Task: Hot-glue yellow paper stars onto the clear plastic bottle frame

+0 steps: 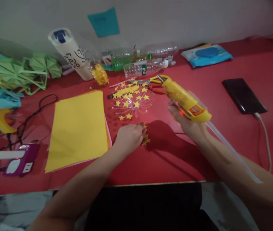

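Note:
My right hand (187,123) is wrapped round a yellow hot glue gun (183,99); a red light glows on it and a long clear glue stick (233,154) trails from its back. Its nozzle points away to the upper left. My left hand (130,136) is closed, fingertips pinched together over a few small yellow paper stars (146,140) on the table. Whatever those fingertips grip is hidden. Beyond it sits a clear plastic piece with petal-like strips (138,110), dotted with several yellow stars.
Left of my left hand lies a stack of yellow paper (78,128). Pliers (159,80), a yellow cutter (127,91), plastic bottles (142,68) and a white tumbler (72,54) line the back. A phone (243,95), wet wipes (207,55) and a purple power strip (22,160) flank the workspace.

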`<state>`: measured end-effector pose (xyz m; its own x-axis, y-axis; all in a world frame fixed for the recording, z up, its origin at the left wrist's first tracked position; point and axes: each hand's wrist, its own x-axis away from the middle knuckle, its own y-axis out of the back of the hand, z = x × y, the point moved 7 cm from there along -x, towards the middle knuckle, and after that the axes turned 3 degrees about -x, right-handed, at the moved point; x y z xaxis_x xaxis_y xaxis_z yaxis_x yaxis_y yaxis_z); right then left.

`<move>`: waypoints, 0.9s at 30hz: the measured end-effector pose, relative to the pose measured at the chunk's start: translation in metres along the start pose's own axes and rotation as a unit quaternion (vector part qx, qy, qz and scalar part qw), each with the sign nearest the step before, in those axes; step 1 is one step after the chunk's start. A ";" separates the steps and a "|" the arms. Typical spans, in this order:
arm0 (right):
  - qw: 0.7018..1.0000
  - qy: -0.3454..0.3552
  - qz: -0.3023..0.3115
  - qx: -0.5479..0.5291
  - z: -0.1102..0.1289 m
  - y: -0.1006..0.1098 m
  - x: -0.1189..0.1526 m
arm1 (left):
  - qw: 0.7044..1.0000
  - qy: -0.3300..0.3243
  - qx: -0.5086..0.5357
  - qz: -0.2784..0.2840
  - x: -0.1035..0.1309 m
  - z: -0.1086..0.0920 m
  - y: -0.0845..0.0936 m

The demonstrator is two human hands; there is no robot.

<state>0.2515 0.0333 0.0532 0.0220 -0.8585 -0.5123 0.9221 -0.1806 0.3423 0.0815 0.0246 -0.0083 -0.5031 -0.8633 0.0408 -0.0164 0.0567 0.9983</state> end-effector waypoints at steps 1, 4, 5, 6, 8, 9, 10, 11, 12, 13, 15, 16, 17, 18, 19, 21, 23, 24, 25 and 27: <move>1.000 0.010 -0.007 0.004 0.003 0.000 0.000 | 1.000 0.011 -0.012 0.011 -0.001 0.000 0.000; 0.999 0.024 -0.033 -0.006 0.009 0.001 0.000 | 0.999 0.011 -0.036 0.026 -0.002 -0.004 0.000; 0.999 0.033 -0.036 -0.013 0.010 0.000 0.000 | 0.999 0.004 -0.043 0.026 -0.001 -0.006 -0.001; 0.998 0.043 -0.038 -0.016 0.011 0.000 0.001 | 0.998 -0.006 -0.050 0.024 0.000 -0.008 -0.001; 0.998 0.059 -0.034 -0.009 0.011 -0.002 0.001 | 0.997 -0.031 -0.065 0.014 0.001 -0.012 -0.003; 0.997 0.066 -0.032 -0.004 0.011 -0.002 0.002 | 0.996 -0.043 -0.071 0.009 0.002 -0.015 -0.003; 0.997 0.072 -0.030 0.000 0.011 -0.003 0.002 | 0.996 -0.054 -0.076 0.004 0.003 -0.016 -0.003; 0.997 0.076 -0.028 0.005 0.012 -0.004 0.003 | 0.995 -0.063 -0.080 0.002 0.003 -0.018 -0.004; 0.996 0.080 -0.026 0.009 0.012 -0.004 0.003 | 0.994 -0.071 -0.083 0.001 0.003 -0.020 -0.004; 0.996 0.083 -0.025 0.012 0.013 -0.005 0.003 | 0.993 -0.077 -0.084 0.002 0.003 -0.021 -0.004; 0.996 0.084 -0.021 0.019 0.013 -0.006 0.003 | 0.993 -0.085 -0.086 0.003 0.002 -0.022 -0.005; 0.996 0.080 -0.019 0.023 0.013 -0.007 0.003 | 0.993 -0.087 -0.084 0.004 0.002 -0.022 -0.005; 0.996 0.077 -0.018 0.026 0.012 -0.007 0.004 | 0.993 -0.085 -0.080 0.004 0.002 -0.021 -0.005; 0.997 0.075 -0.017 0.029 0.012 -0.007 0.004 | 0.994 -0.080 -0.071 0.005 0.001 -0.019 -0.005; 0.997 0.073 -0.016 0.031 0.012 -0.008 0.004 | 0.996 -0.071 -0.058 0.006 0.001 -0.016 -0.004; 0.997 0.071 -0.016 0.030 0.012 -0.008 0.004 | 0.999 -0.045 -0.028 0.006 0.001 -0.008 -0.002; 0.997 0.071 -0.018 0.024 0.012 -0.007 0.004 | 1.000 -0.024 -0.007 0.009 0.002 -0.001 0.000; 0.997 0.071 -0.019 0.020 0.012 -0.007 0.004 | 1.000 -0.019 -0.002 0.014 0.002 0.001 0.001; 0.997 0.072 -0.020 0.016 0.012 -0.007 0.004 | 1.000 -0.018 -0.003 0.023 0.003 0.002 0.002; 0.997 0.073 -0.019 0.007 0.011 -0.007 0.004 | 0.998 -0.027 -0.019 0.044 0.003 -0.001 0.003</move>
<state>0.2406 0.0260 0.0576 0.0430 -0.7723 -0.6338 0.9176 -0.2205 0.3309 0.0806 0.0224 -0.0049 -0.5472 -0.8272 0.1279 0.0622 0.1122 0.9917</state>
